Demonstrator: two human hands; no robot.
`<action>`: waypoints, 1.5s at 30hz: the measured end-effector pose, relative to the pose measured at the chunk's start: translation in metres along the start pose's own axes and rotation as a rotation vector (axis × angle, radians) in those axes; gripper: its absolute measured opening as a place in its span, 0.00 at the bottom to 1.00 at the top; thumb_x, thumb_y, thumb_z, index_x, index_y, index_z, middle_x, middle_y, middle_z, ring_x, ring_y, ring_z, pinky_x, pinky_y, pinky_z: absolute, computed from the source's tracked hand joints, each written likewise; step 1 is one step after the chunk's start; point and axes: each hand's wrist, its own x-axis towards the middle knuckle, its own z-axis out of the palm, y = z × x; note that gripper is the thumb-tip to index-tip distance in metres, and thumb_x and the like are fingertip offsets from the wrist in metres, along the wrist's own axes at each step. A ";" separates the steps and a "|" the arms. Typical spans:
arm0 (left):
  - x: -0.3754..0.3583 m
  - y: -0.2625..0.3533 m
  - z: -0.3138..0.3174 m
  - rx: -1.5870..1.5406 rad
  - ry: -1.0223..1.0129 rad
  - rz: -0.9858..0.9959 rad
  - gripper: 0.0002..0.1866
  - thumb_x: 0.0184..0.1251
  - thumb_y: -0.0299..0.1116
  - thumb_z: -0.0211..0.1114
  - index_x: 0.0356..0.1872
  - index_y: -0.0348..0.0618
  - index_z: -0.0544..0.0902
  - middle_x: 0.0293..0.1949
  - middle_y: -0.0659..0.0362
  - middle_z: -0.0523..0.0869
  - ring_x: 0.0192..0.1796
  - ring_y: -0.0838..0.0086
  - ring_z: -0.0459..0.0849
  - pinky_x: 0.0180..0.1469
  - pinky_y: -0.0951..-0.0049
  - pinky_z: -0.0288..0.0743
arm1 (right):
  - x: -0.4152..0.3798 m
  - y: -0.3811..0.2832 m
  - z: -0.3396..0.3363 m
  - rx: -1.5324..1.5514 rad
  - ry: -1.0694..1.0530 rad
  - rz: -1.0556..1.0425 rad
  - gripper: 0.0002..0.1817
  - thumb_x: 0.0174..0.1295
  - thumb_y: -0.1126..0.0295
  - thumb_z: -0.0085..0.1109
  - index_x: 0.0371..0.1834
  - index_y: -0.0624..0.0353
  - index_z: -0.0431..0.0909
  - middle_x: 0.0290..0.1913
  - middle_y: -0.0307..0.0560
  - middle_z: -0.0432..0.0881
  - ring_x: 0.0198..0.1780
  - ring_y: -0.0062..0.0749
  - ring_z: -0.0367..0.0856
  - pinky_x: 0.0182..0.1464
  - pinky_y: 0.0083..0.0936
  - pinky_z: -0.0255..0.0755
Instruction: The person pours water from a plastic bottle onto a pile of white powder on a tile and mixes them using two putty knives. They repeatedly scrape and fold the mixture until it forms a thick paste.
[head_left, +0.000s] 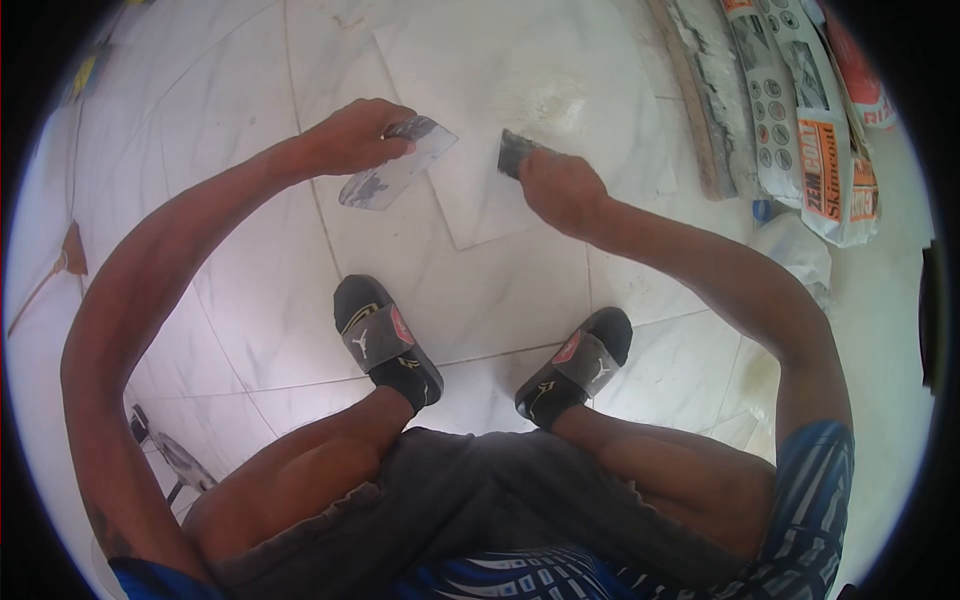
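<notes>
Left hand grips a broad putty knife, blade slanted over the tiled floor; right hand clasps a small dark scraper near a pale patch, the closed grips apparently keeping both edges steerable.

Off to the right, a printed Skimcoat bag lies between a rough-edged strip and red packaging, crumpled plastic near its lower end.

Marbled floor tiles (apparently glossy)
</notes>
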 end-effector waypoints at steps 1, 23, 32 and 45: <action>-0.001 0.000 0.000 0.003 -0.005 -0.007 0.16 0.67 0.36 0.61 0.45 0.30 0.81 0.33 0.49 0.85 0.33 0.66 0.81 0.40 0.64 0.75 | 0.004 0.005 -0.001 -0.011 -0.005 0.011 0.07 0.64 0.73 0.51 0.38 0.60 0.79 0.37 0.51 0.80 0.35 0.40 0.85 0.31 0.36 0.78; -0.005 -0.008 -0.001 0.003 0.017 0.011 0.15 0.67 0.36 0.62 0.44 0.32 0.82 0.32 0.51 0.85 0.31 0.69 0.80 0.38 0.66 0.74 | -0.090 0.007 0.014 0.011 0.078 -0.130 0.07 0.57 0.71 0.55 0.37 0.61 0.76 0.36 0.49 0.73 0.40 0.40 0.75 0.39 0.36 0.71; -0.006 -0.008 0.000 -0.007 0.015 -0.009 0.17 0.67 0.37 0.62 0.46 0.31 0.82 0.33 0.51 0.85 0.31 0.69 0.80 0.38 0.66 0.75 | -0.049 0.010 0.019 0.130 0.092 -0.024 0.08 0.61 0.73 0.50 0.32 0.62 0.80 0.38 0.55 0.78 0.41 0.50 0.78 0.40 0.45 0.71; -0.010 -0.009 -0.003 -0.023 0.025 0.017 0.15 0.67 0.36 0.61 0.42 0.31 0.81 0.30 0.50 0.84 0.31 0.68 0.80 0.38 0.65 0.74 | 0.009 0.040 -0.041 0.037 -0.037 0.103 0.06 0.61 0.76 0.53 0.39 0.63 0.77 0.37 0.52 0.80 0.38 0.44 0.84 0.35 0.38 0.77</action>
